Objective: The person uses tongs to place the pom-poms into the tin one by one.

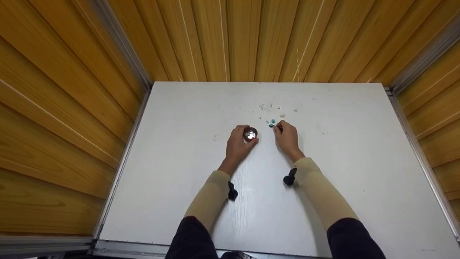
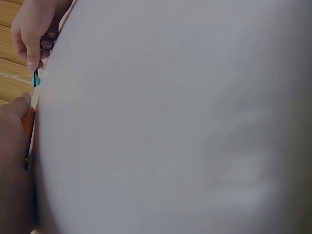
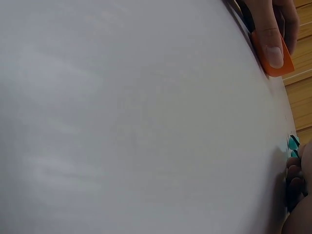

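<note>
In the head view my left hand (image 1: pixel 240 144) curls round a small round orange cup (image 1: pixel 245 139) with a shiny inside, keeping it at the tabletop. The right wrist view shows the thumb along the orange wall of this cup (image 3: pixel 279 66). To its right, my right hand (image 1: pixel 287 138) pinches thin black tweezers (image 2: pixel 35 84). Their tips are at a small teal piece (image 2: pixel 37 80) in the left wrist view. Another teal piece (image 1: pixel 273 121) lies just beyond the tips on the white table. My right fingers (image 3: pixel 294 173) are curled, partly cut off by the frame edge.
A small whitish piece (image 1: pixel 282 115) lies behind the teal ones, with crumbs and marks (image 1: pixel 266 107) scattered around on the white table (image 1: pixel 172 144). Wood-patterned walls (image 1: pixel 240 39) stand along the back and both sides. Each forearm carries a black wrist mount (image 1: pixel 289 178).
</note>
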Action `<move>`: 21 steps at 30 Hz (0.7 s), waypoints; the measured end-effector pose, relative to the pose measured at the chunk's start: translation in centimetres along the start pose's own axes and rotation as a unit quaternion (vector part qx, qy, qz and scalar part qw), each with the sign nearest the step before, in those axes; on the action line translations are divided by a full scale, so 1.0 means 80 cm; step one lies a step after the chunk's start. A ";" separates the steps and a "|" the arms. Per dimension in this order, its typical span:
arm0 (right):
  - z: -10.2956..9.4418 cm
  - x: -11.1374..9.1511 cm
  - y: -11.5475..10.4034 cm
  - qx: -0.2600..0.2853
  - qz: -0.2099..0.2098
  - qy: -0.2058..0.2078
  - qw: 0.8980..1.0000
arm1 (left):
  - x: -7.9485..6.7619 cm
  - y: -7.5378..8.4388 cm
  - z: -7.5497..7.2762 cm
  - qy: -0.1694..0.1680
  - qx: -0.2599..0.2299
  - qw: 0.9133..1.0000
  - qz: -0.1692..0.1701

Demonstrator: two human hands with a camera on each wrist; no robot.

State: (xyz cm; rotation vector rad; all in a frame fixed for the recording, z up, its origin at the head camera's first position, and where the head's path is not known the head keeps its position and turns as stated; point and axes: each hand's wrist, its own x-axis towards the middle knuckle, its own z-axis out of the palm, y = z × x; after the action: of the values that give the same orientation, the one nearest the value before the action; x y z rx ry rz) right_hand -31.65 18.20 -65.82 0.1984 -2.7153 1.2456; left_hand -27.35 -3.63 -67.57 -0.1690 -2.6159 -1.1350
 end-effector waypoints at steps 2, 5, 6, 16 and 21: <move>0.000 -0.001 0.000 0.001 0.000 0.001 1.000 | -0.001 -0.001 0.000 0.001 -0.003 1.000 0.002; 0.002 -0.003 0.000 0.005 0.001 0.002 1.000 | -0.002 -0.001 0.000 0.000 -0.002 1.000 -0.001; 0.002 -0.003 0.001 0.005 0.001 0.003 1.000 | -0.002 -0.002 0.000 -0.001 -0.002 1.000 -0.002; 0.001 -0.008 -0.002 0.018 0.007 0.012 1.000 | 0.000 0.002 -0.001 -0.003 -0.007 1.000 -0.006; 0.001 -0.012 -0.002 0.020 0.004 0.010 1.000 | -0.001 -0.001 0.000 -0.002 -0.007 1.000 0.001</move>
State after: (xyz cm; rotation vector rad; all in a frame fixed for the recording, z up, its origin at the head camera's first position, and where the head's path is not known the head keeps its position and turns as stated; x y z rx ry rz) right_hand -30.71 18.10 -65.94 0.1789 -2.6780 1.2972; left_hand -27.25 -3.68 -67.61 -0.1754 -2.6117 -1.1526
